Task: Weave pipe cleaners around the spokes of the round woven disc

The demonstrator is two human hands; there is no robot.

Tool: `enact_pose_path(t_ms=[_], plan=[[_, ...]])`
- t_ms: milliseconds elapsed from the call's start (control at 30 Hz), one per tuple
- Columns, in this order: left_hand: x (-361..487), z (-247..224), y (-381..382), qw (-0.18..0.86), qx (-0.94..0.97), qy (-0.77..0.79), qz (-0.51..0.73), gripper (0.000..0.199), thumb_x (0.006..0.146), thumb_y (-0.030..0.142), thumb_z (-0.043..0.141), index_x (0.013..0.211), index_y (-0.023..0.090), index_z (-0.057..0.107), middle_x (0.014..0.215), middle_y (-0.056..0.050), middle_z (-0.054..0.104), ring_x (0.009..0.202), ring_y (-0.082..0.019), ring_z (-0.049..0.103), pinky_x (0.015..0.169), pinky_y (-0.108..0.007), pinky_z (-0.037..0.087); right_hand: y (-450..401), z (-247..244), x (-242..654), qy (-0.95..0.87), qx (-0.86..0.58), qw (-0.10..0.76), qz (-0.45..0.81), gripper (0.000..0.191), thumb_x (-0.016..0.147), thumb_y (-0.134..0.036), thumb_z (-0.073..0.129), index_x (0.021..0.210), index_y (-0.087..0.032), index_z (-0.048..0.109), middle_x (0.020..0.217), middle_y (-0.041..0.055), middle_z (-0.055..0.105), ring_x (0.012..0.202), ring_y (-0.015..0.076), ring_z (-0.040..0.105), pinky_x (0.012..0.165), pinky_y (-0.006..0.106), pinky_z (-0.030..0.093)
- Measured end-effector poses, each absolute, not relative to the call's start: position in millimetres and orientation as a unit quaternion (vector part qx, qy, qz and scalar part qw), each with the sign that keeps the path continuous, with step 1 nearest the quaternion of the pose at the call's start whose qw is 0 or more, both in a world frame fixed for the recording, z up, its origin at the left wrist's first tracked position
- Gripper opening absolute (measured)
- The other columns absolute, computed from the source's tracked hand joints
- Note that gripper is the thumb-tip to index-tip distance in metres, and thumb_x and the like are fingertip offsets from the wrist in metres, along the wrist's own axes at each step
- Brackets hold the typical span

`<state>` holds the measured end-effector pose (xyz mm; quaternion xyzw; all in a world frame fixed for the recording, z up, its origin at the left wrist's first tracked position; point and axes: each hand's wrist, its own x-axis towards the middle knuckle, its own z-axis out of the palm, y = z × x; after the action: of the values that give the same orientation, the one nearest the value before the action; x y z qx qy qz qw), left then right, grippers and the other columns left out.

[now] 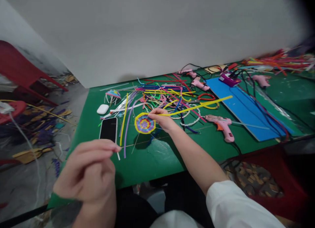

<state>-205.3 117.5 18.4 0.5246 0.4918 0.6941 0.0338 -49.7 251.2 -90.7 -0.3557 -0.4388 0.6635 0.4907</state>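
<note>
My right hand (pixel 162 119) pinches the edge of a small round disc (pixel 145 123) wound from yellow, purple, pink and blue pipe cleaner, held above the table. From that grip a long yellow pipe cleaner (pixel 204 104) runs out to the right. Closer to the camera, my left hand (pixel 91 169) is raised with thumb and fingers pressed together; what they hold, if anything, I cannot make out. A short white stick (pixel 118 155) shows just below its fingertips. Beyond that hand lie a yellow pipe cleaner (pixel 124 119), a purple one (pixel 127 132) and a phone (pixel 108 131).
Tangled pipe cleaners (pixel 162 93) cover the back of the green table (pixel 157 162). A pink glue gun (pixel 225 126) lies at right beside a blue board (pixel 243 113) and cables. Orange-handled scissors (pixel 206 96), a white case (pixel 102 109) and a small domed piece (pixel 113 96) sit farther back.
</note>
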Motion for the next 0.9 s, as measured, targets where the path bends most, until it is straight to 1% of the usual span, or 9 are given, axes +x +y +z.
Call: enact_pose_path(t_ms=[67, 133, 233, 300, 400, 500, 633, 733, 900], plan=[[-225.2, 6.8, 138.4, -0.009, 0.481, 0.486, 0.730, 0.013, 0.069, 0.017, 0.055, 0.057, 0.019, 0.061, 0.061, 0.002, 0.061, 0.056, -0.012, 0.058, 0.057, -0.028, 0.049, 251.2, -88.3, -47.2, -0.440, -0.365, 0.509, 0.644, 0.023, 0.055, -0.034, 0.077, 0.064, -0.016, 0.066, 0.056, -0.0042, 0.059, 0.052, 0.0061, 0.051, 0.050, 0.018, 0.038], [-243.2, -6.8, 153.5, 0.153, 0.495, 0.596, 0.613, 0.012, 0.072, 0.020, 0.056, 0.073, 0.017, 0.068, 0.069, -0.002, 0.066, 0.064, -0.014, 0.062, 0.063, -0.028, 0.050, 250.3, -86.4, -47.6, -0.458, -0.369, 0.505, 0.632, 0.022, 0.055, -0.034, 0.076, 0.063, -0.016, 0.067, 0.057, -0.0031, 0.060, 0.053, 0.0072, 0.052, 0.052, 0.020, 0.040], [-254.9, -25.0, 165.0, 0.429, 0.495, 0.591, 0.470, 0.044, 0.073, 0.038, 0.062, 0.111, 0.016, 0.061, 0.099, -0.009, 0.067, 0.090, -0.022, 0.063, 0.072, -0.032, 0.052, 247.3, -85.6, -51.8, -0.501, -0.379, 0.486, 0.607, 0.019, 0.055, -0.031, 0.076, 0.060, -0.016, 0.067, 0.058, -0.0017, 0.061, 0.055, 0.0085, 0.053, 0.055, 0.022, 0.042], [-253.3, -34.0, 168.6, 0.536, 0.486, 0.553, 0.413, 0.061, 0.069, 0.045, 0.066, 0.122, 0.016, 0.054, 0.107, -0.012, 0.064, 0.098, -0.024, 0.060, 0.076, -0.033, 0.052, 245.4, -86.3, -54.6, -0.524, -0.383, 0.476, 0.593, 0.018, 0.055, -0.031, 0.076, 0.059, -0.016, 0.068, 0.058, -0.0014, 0.061, 0.056, 0.0088, 0.053, 0.056, 0.023, 0.042], [-249.6, -43.3, 172.9, 0.622, 0.432, 0.499, 0.421, 0.065, 0.071, 0.060, 0.057, 0.121, 0.018, 0.055, 0.105, -0.012, 0.065, 0.094, -0.024, 0.061, 0.074, -0.033, 0.052, 243.7, -87.2, -56.2, -0.532, -0.376, 0.475, 0.592, 0.019, 0.056, -0.032, 0.075, 0.060, -0.015, 0.067, 0.056, -0.0014, 0.060, 0.055, 0.0088, 0.052, 0.054, 0.023, 0.042], [-251.7, -48.6, 175.2, 0.667, 0.394, 0.466, 0.428, 0.064, 0.076, 0.066, 0.044, 0.115, 0.018, 0.060, 0.104, -0.012, 0.065, 0.091, -0.023, 0.062, 0.068, -0.032, 0.053, 242.2, -86.1, -55.5, -0.537, -0.377, 0.449, 0.607, 0.022, 0.056, -0.034, 0.075, 0.059, -0.014, 0.066, 0.055, -0.0015, 0.059, 0.053, 0.0086, 0.052, 0.051, 0.022, 0.041], [-249.9, -54.5, 173.7, 0.679, 0.457, 0.472, 0.327, 0.053, 0.069, 0.041, 0.069, 0.118, 0.024, 0.058, 0.107, -0.008, 0.065, 0.091, -0.022, 0.063, 0.066, -0.028, 0.052, 239.8, -85.1, -56.3, -0.578, -0.367, 0.335, 0.648, 0.022, 0.056, -0.032, 0.075, 0.062, -0.013, 0.066, 0.059, -0.0006, 0.062, 0.053, 0.0083, 0.053, 0.051, 0.021, 0.041], [-240.4, -63.1, 174.4, 0.639, 0.485, 0.497, 0.332, 0.049, 0.066, 0.033, 0.073, 0.111, 0.020, 0.061, 0.101, -0.007, 0.068, 0.086, -0.019, 0.064, 0.070, -0.026, 0.051, 239.0, -86.9, -58.8, -0.604, -0.351, 0.270, 0.662, 0.019, 0.058, -0.030, 0.074, 0.064, -0.014, 0.067, 0.061, -0.0006, 0.063, 0.055, 0.0088, 0.055, 0.054, 0.022, 0.043], [-227.9, -75.4, 178.5, 0.568, 0.454, 0.539, 0.424, 0.035, 0.065, 0.037, 0.072, 0.090, 0.013, 0.067, 0.085, -0.005, 0.069, 0.073, -0.016, 0.063, 0.068, -0.026, 0.051, 241.3, -88.9, -59.9, -0.581, -0.390, 0.316, 0.640, 0.023, 0.059, -0.032, 0.074, 0.074, -0.015, 0.067, 0.065, -0.0004, 0.065, 0.058, 0.0102, 0.058, 0.056, 0.023, 0.046]])
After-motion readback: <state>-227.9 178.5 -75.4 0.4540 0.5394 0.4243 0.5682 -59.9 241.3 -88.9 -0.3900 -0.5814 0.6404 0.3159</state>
